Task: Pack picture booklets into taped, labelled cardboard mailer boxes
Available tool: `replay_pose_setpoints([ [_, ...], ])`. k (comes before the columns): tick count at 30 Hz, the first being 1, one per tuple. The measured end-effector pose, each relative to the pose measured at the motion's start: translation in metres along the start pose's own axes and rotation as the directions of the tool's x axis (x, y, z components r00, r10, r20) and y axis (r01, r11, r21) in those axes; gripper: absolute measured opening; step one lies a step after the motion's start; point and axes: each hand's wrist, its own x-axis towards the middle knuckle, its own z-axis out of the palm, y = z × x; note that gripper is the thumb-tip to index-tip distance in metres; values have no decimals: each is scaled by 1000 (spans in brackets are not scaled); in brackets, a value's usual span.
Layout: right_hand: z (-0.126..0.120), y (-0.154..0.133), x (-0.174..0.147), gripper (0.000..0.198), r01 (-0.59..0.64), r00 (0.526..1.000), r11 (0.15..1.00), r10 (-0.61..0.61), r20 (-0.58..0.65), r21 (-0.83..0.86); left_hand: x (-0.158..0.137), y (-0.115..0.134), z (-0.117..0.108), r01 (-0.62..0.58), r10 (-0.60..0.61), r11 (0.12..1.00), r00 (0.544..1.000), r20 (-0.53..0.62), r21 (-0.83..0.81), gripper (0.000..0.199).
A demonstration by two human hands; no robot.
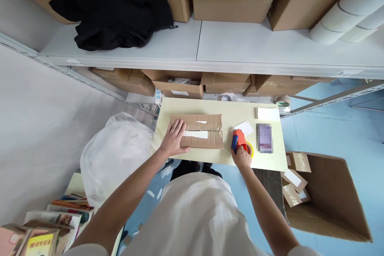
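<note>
A flat brown cardboard box (214,132) lies on the pale yellow table (192,107), with clear tape and torn white paper strips on its top. My left hand (175,140) rests on the box's left end, fingers stretched out and thumb along the near edge. To the right of the box, my right hand (242,158) is wrapped round the handle of a red and blue tape dispenser (239,138). A yellow-rimmed tape roll (250,149) shows beside the fingers. Just behind the dispenser lies a white paper slip (245,128).
A blurred purple item (264,138) and a white paper stack (267,114) lie on the table's right. A large open carton (330,192) holding small boxes stands at right. A white plastic bag (115,156) and books (60,224) are at left. A shelf (234,44) spans behind.
</note>
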Motion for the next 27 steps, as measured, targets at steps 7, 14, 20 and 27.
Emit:
replay_pose_setpoints([
  [7,-41,5,-29,40,50,973,971,6,-230,234,-4,7,1,-35,35,999,999,1,-19,103],
  [14,-130,-24,-49,37,434,853,575,-16,-522,693,-6,9,0,-96,94,993,995,-24,-69,101],
  [20,-155,-91,-34,57,432,894,491,-343,-288,756,-6,6,2,-139,131,982,989,-69,-127,102],
  [27,-148,-95,-20,55,301,931,625,-357,-80,721,-6,3,10,-184,156,957,978,-137,-225,101],
])
